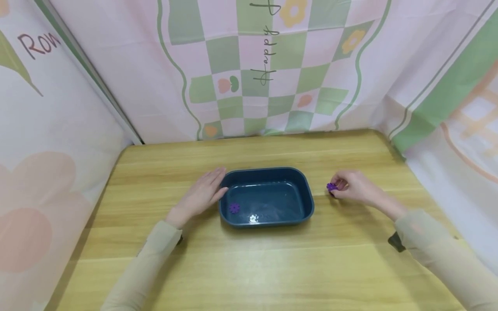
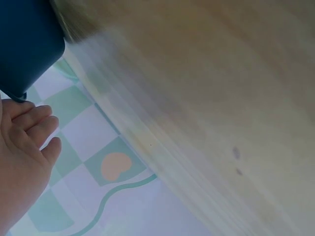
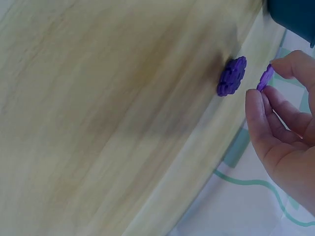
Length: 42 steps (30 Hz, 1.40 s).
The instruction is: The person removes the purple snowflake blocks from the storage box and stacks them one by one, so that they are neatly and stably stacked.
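A dark blue rectangular basin (image 1: 268,223) sits mid-table. On its floor, toward the near left corner, lies one purple notched plastic disc (image 1: 234,208). My left hand (image 1: 204,191) rests against the basin's left rim with its fingers extended; the left wrist view shows the fingertips (image 2: 42,115) right at the rim. To the right of the basin, my right hand (image 1: 352,186) pinches another purple notched disc (image 3: 266,77) between thumb and fingertips. Just below that disc, a small stack of similar purple discs (image 3: 232,76) stands on the table.
The wooden table (image 1: 249,268) ends at the back against a hanging checkered cloth (image 1: 256,99). Printed cloth panels also hang at the left (image 1: 50,172) and the right (image 1: 447,164). Dark straps show near both sleeve cuffs.
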### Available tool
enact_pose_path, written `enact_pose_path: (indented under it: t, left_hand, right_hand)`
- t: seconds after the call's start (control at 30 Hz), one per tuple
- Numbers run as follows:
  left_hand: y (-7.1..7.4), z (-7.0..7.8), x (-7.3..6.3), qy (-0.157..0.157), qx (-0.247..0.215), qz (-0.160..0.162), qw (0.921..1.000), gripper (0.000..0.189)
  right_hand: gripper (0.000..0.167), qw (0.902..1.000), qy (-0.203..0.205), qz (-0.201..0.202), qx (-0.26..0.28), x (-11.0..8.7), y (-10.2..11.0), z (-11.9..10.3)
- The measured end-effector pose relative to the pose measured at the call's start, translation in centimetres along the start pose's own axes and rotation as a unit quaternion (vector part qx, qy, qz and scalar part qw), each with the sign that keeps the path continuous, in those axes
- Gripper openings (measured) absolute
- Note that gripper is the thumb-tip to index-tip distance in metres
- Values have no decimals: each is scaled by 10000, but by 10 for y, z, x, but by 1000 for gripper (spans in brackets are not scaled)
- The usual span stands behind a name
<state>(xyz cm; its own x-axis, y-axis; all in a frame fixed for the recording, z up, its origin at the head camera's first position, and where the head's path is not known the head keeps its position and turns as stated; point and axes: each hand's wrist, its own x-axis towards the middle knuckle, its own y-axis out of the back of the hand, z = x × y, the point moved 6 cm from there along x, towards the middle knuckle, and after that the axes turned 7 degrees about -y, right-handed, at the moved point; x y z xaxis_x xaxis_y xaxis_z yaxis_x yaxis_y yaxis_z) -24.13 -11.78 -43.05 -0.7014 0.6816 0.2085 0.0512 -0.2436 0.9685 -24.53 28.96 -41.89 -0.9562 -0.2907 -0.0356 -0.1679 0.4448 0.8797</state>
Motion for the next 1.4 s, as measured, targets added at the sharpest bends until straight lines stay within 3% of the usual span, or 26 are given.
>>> enact_pose_path:
  t: [0.4, 1.4]
  left_hand:
    - [-3, -2, -1, 92, -64, -79, 9999, 61]
    - [-3, -3, -1, 152, -103, -129, 9997, 62]
  right_hand:
    - [21, 9995, -34, 67, -298, -5, -2, 6]
    - [19, 9965, 466, 360, -589, -11, -6, 8]
